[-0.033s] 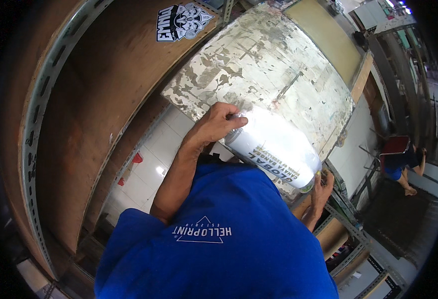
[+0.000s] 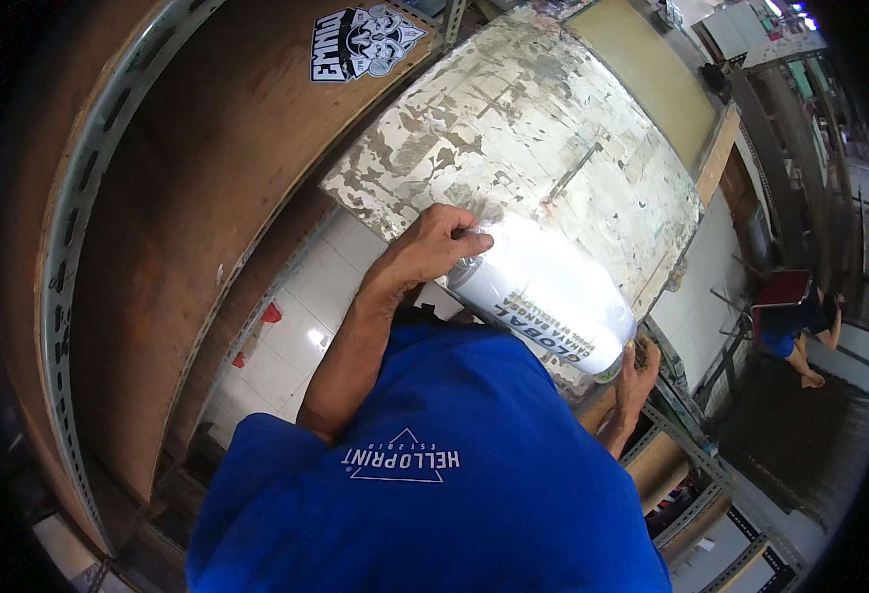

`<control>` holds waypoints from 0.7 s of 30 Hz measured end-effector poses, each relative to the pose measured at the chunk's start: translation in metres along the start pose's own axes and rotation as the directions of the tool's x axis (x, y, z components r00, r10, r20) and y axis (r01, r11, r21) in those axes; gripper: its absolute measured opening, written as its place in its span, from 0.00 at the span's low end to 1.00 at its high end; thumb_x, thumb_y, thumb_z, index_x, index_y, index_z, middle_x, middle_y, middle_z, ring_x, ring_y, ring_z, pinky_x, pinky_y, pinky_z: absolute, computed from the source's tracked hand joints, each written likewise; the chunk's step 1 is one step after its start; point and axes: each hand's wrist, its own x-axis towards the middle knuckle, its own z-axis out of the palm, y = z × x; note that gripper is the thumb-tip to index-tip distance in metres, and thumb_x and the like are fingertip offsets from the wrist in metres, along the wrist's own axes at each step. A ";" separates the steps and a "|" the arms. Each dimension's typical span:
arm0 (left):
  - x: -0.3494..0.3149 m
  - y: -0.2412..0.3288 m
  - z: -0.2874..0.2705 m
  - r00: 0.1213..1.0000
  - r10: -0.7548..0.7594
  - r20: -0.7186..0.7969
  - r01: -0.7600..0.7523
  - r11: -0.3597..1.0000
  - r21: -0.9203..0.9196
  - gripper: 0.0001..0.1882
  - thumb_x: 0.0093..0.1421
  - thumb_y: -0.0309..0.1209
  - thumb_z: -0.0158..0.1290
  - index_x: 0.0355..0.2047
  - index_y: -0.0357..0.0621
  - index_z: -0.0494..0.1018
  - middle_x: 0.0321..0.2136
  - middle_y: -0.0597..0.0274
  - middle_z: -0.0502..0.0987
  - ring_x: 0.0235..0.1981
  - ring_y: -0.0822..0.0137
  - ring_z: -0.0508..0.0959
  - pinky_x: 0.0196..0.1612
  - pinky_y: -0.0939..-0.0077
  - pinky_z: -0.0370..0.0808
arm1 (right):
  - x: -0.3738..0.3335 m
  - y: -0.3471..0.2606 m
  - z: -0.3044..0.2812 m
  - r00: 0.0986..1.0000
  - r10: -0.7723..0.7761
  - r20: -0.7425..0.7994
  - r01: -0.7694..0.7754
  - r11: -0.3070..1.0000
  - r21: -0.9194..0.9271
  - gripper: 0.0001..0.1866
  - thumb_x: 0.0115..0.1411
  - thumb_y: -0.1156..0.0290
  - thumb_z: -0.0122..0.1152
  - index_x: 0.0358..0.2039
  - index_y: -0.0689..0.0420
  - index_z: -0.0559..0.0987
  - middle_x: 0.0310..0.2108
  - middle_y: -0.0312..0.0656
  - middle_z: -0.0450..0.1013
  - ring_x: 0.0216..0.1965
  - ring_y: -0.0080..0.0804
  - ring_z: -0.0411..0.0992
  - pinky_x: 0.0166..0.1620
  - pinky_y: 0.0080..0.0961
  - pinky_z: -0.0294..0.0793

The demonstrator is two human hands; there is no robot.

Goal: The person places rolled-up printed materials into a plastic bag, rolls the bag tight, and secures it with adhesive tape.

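A white bundle in shiny clear plastic, with dark print along its near side, lies at the near edge of the worktable. It looks soft and rounded; what is inside cannot be made out for sure. My left hand pinches its left end between thumb and bent fingers. At the opposite end, my right hand grips the corner, with the fingertips partly hidden behind the plastic. A small patch of yellow-green shows beside the right fingers. The bundle is stretched between both hands, close to my body.
The tabletop has peeling white patches and stains. On the left stands a wooden shelf with a metal frame and a black-and-white sticker. A yellowish panel lies beyond the table. Another person sits at the far right by a red chair.
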 end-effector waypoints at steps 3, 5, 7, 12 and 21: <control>0.004 -0.024 0.004 0.999 -0.035 0.030 0.040 0.975 -0.217 0.17 0.58 0.39 0.59 0.31 0.32 0.78 0.22 0.58 0.76 0.26 0.71 0.73 0.30 0.72 0.70 | -0.006 -0.006 0.004 0.986 0.163 -0.025 -0.159 0.980 0.120 0.17 0.63 0.64 0.61 0.47 0.63 0.76 0.42 0.46 0.74 0.41 0.34 0.73 0.45 0.30 0.73; 0.003 -0.038 0.006 0.998 -0.053 0.035 0.062 0.910 -0.410 0.17 0.59 0.39 0.58 0.32 0.34 0.78 0.23 0.62 0.77 0.25 0.73 0.72 0.29 0.76 0.70 | -0.007 -0.006 0.003 0.902 0.430 0.040 -0.406 0.814 0.416 0.16 0.65 0.64 0.60 0.47 0.63 0.77 0.41 0.44 0.75 0.39 0.31 0.74 0.43 0.29 0.75; 0.002 -0.039 0.001 0.992 -0.084 0.094 0.119 0.867 -0.484 0.15 0.60 0.39 0.58 0.32 0.36 0.78 0.24 0.67 0.76 0.25 0.76 0.71 0.29 0.80 0.69 | -0.008 -0.007 -0.001 0.892 0.438 0.110 -0.437 0.772 0.462 0.15 0.65 0.64 0.59 0.46 0.61 0.77 0.40 0.40 0.75 0.38 0.28 0.75 0.39 0.27 0.76; 0.001 -0.030 -0.012 0.980 -0.090 0.176 0.168 0.848 -0.503 0.13 0.60 0.38 0.59 0.31 0.39 0.76 0.24 0.70 0.74 0.24 0.80 0.69 0.27 0.84 0.68 | -0.010 -0.005 -0.006 0.881 0.433 0.189 -0.444 0.623 0.644 0.14 0.65 0.70 0.55 0.49 0.61 0.74 0.43 0.38 0.76 0.42 0.29 0.76 0.43 0.29 0.76; 0.003 -0.035 -0.019 0.972 -0.107 0.207 0.212 0.777 -0.593 0.13 0.59 0.37 0.60 0.32 0.39 0.76 0.25 0.69 0.75 0.25 0.79 0.71 0.29 0.83 0.70 | -0.011 -0.006 0.005 0.903 0.408 0.135 -0.384 0.625 0.679 0.13 0.65 0.71 0.54 0.49 0.60 0.73 0.44 0.40 0.75 0.44 0.31 0.75 0.47 0.28 0.76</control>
